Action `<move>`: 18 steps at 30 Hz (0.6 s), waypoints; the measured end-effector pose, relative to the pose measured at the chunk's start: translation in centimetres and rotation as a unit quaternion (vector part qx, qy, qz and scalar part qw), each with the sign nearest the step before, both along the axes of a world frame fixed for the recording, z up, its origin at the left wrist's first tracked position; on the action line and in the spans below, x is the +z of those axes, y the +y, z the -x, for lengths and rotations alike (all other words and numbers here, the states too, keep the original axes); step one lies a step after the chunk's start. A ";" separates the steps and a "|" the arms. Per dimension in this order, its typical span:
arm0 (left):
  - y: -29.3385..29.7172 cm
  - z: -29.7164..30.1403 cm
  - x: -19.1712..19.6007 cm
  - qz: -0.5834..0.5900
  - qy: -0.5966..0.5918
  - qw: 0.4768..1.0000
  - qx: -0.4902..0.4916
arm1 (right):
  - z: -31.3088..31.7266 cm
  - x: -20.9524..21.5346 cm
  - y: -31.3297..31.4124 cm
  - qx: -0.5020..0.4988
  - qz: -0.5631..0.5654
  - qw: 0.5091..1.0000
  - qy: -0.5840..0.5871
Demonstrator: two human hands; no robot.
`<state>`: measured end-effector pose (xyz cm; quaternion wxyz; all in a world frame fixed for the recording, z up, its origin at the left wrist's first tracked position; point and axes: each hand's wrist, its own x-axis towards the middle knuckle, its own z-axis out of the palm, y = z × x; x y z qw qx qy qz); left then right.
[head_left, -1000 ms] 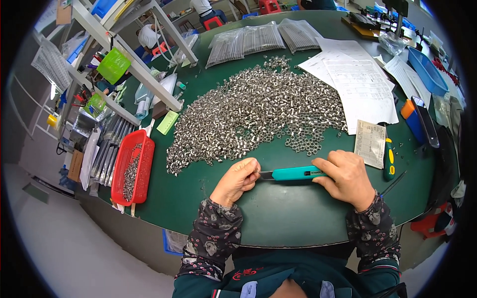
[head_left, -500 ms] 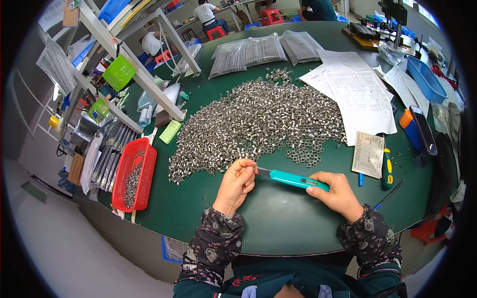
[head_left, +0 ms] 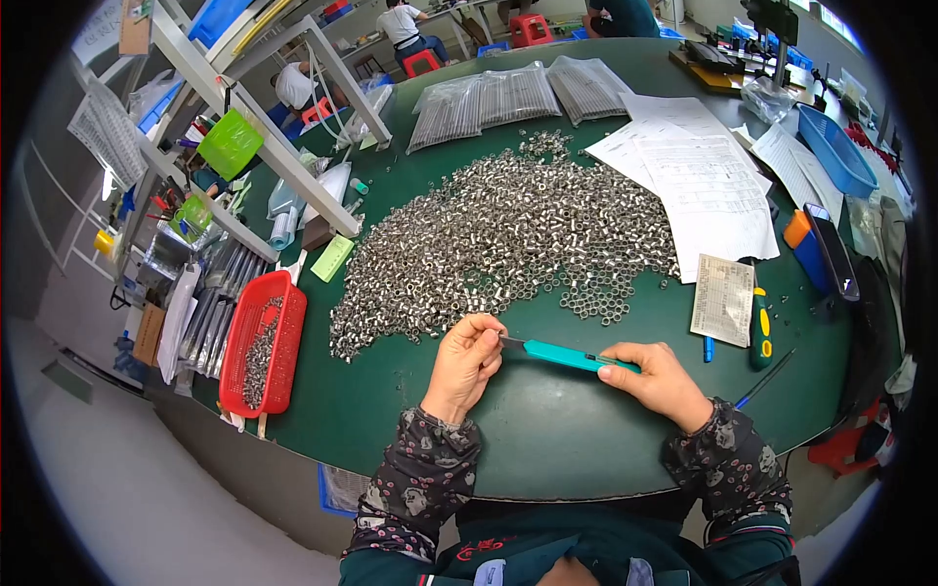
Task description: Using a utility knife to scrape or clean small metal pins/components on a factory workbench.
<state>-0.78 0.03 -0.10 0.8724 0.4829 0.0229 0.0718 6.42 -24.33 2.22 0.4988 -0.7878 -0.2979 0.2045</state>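
Observation:
My right hand is closed round the rear end of a teal utility knife, thumb on top. The knife's blade is out and points left, its tip at the fingertips of my left hand. Those fingers pinch a small metal ring, mostly hidden by thumb and forefinger. Just beyond both hands spreads a big pile of short metal rings on the green table. A flat patch of rings standing on end lies at the pile's right front.
A red plastic basket with more metal pieces stands left. Bags of metal tubes lie behind the pile. Papers, a worn card, a yellow-green handled tool and a phone are at right. A shelf frame rises at left.
The knife has tilted and shifted slightly left and down, its blade still at the left fingertips. My left hand has barely moved.

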 end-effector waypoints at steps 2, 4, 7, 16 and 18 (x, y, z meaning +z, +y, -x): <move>0.0 0.1 0.0 0.000 0.012 1.000 0.007 | 0.0 0.0 0.1 -0.006 0.012 1.000 -0.017; 0.0 0.2 0.0 0.000 0.024 1.000 0.015 | 0.1 0.1 0.2 -0.011 0.025 0.999 -0.034; 0.0 0.2 0.0 -0.010 0.037 0.999 0.016 | 0.2 0.2 0.3 -0.025 0.034 0.995 -0.092; -0.4 0.2 0.3 -0.024 0.053 0.998 0.032 | 0.4 0.3 0.3 -0.046 0.035 0.983 -0.175; -0.4 0.1 0.4 -0.023 0.065 0.997 0.031 | 0.4 0.5 0.4 -0.050 0.043 0.981 -0.182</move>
